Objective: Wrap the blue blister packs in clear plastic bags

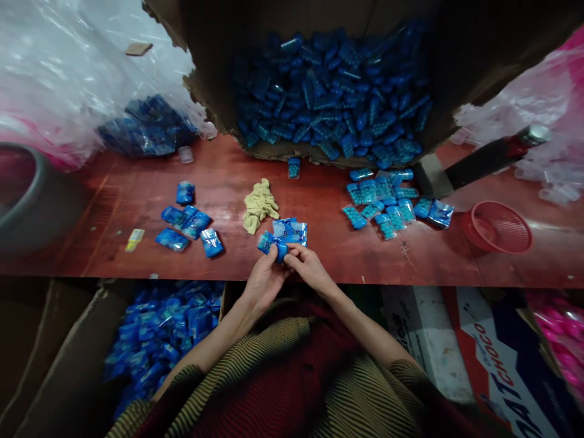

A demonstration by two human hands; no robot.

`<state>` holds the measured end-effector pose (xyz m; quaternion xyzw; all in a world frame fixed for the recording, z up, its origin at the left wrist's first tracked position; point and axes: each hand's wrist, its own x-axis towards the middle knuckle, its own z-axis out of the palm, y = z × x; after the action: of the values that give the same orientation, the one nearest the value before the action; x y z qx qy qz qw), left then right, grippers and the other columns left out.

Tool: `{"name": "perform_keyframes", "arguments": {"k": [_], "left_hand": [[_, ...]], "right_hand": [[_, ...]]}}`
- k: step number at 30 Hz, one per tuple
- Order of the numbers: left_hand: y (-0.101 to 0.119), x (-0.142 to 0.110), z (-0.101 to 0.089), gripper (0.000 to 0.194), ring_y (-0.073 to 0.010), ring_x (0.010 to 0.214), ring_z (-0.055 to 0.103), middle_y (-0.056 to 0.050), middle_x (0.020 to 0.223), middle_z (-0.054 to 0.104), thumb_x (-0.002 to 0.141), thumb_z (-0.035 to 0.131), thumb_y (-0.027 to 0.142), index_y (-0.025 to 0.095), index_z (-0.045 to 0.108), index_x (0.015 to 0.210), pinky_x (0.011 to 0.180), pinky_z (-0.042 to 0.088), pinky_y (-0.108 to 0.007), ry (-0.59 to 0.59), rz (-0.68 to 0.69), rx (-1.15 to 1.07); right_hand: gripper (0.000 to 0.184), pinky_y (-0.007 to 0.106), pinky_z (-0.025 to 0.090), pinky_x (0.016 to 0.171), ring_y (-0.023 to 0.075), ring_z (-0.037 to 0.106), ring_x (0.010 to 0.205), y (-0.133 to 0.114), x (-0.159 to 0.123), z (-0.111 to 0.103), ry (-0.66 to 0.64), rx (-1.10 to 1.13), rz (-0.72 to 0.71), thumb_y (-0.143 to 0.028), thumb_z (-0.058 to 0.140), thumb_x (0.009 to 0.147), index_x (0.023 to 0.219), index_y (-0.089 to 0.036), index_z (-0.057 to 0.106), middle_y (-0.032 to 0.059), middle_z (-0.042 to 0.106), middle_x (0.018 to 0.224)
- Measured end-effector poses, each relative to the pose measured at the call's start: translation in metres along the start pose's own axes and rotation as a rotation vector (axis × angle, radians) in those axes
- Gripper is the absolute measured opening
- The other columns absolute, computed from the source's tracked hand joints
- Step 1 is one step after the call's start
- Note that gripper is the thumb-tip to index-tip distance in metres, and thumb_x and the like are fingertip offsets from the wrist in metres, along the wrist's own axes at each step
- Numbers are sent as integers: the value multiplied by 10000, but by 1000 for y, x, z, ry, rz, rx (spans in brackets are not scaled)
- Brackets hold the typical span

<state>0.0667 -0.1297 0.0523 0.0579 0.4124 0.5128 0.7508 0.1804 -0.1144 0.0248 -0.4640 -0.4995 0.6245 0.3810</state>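
Near the table's front edge, my left hand point(267, 277) and my right hand point(310, 267) both pinch a small blue candy bottle point(272, 244) in a printed wrapper. Just beyond it lie flat blue printed wrappers point(292, 230). A crumpled yellow cloth point(260, 205) rests behind my left hand. To the left are several wrapped blue bottles point(187, 222). On the right, a cluster of clear bottles with blue candies and caps point(383, 198) lies on the red table point(314, 194), and a single bottle point(294, 167) lies near the box.
A torn cardboard box point(210, 73) full of blue bottles lies open at the back. A hammer point(483, 159) and a red plastic basket point(499, 226) are at right. A grey tub point(36, 194) stands at left. Below the edge is a heap of wrapped blue bottles point(168, 334).
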Motion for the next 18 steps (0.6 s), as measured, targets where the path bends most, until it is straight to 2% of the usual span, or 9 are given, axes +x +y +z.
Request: {"name": "perform_keyframes", "arguments": {"k": [2,3,5,8,10,12,13,15,18], "left_hand": [[12,-2,-12,292,-188,806,668,-48,767,696,722,698,406,131,639,799,820,502,-347,39,115,100],[21,-2,-21,318,-197,812,671,-48,770,695,704,706,426,132,628,795,825,500,-359,101,203,162],[41,-4,-43,356,-208,844,670,-57,813,696,703,685,464,134,619,820,851,488,-375,298,414,323],[74,-9,-78,406,-223,985,636,-99,1001,688,762,607,450,136,612,1019,942,439,-386,615,701,666],[87,-12,-95,486,-250,1090,592,-136,1138,649,789,573,418,141,547,1188,987,404,-408,808,796,891],[90,-12,-104,551,-281,1200,517,-179,1265,573,813,539,398,125,476,1288,1025,366,-438,919,887,1126],[88,-10,-106,559,-294,1257,460,-192,1318,528,826,522,390,115,459,1308,1044,343,-453,919,941,1260],[79,-2,-108,548,-318,1345,334,-197,1397,446,848,491,379,105,453,1321,1072,291,-492,822,1012,1542],[68,15,-110,565,-378,1379,230,-209,1451,366,847,491,405,108,462,1328,1061,240,-587,711,952,1877]], "right_hand": [[346,277,460,737,134,562,747,-5,0,-4,-53,-132,-23,-341,575,786,1107,-219,620,-20,595,789],[344,279,459,737,133,559,743,-8,1,-6,-54,-205,-39,-336,567,795,1112,-211,618,-14,598,797],[318,280,459,707,134,549,702,-14,3,-10,-43,-331,-69,-336,546,816,1092,-199,624,-5,596,773],[283,294,464,699,151,565,702,-20,11,-8,-56,-477,-129,-322,521,842,1068,-191,630,17,618,782],[264,313,468,730,168,582,743,-22,18,-1,-81,-576,-201,-298,519,852,1066,-191,629,35,633,822],[253,329,474,759,179,588,785,-24,28,13,-116,-661,-300,-274,519,860,1075,-195,625,50,634,867],[254,337,477,777,185,589,814,-25,35,22,-136,-696,-357,-265,518,865,1087,-196,620,60,630,896],[276,358,475,831,201,583,907,-30,53,43,-182,-750,-473,-244,510,874,1128,-195,604,84,618,981],[354,379,432,940,221,523,1091,-42,96,78,-249,-809,-616,-234,518,873,1223,-191,559,118,567,1168]]}}
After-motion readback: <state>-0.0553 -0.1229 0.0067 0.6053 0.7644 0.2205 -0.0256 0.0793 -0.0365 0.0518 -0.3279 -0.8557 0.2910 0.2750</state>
